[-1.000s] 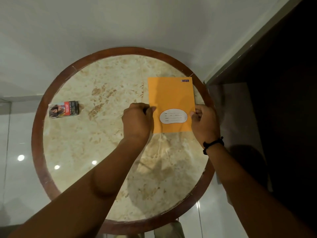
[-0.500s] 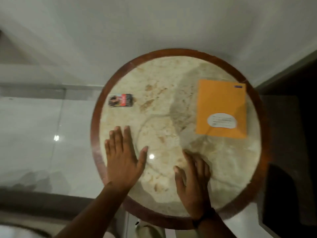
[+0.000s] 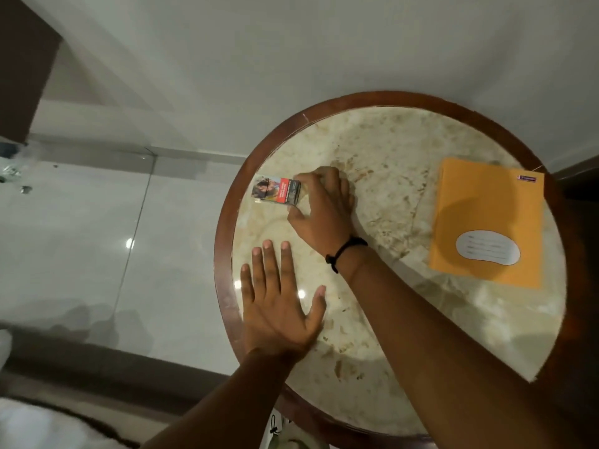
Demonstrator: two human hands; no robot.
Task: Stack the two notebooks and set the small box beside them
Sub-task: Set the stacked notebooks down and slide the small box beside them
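A: Where is the small box sitting for you?

B: It is lying flat at the left of the round marble table, close to the wooden rim, a little above the middle of the frame. Your right hand is reaching across to it from the lower right, with the fingers curling round the box's right end and the thumb coming in just below it. They are touching that end, though I cannot tell whether you are gripping it firmly, as the knuckles are hiding the contact.

A: And my other hand?

B: Your left hand is lying palm down on the table below the box, in the lower middle of the frame, with the fingers spreading wide and holding nothing.

A: What about the notebooks?

B: The orange notebook is resting at the right of the table, well apart from the box and from both hands, its white label toward the lower edge. Only that one cover is showing, so whether a second notebook is lying beneath it I cannot say. A black band is circling your right wrist.
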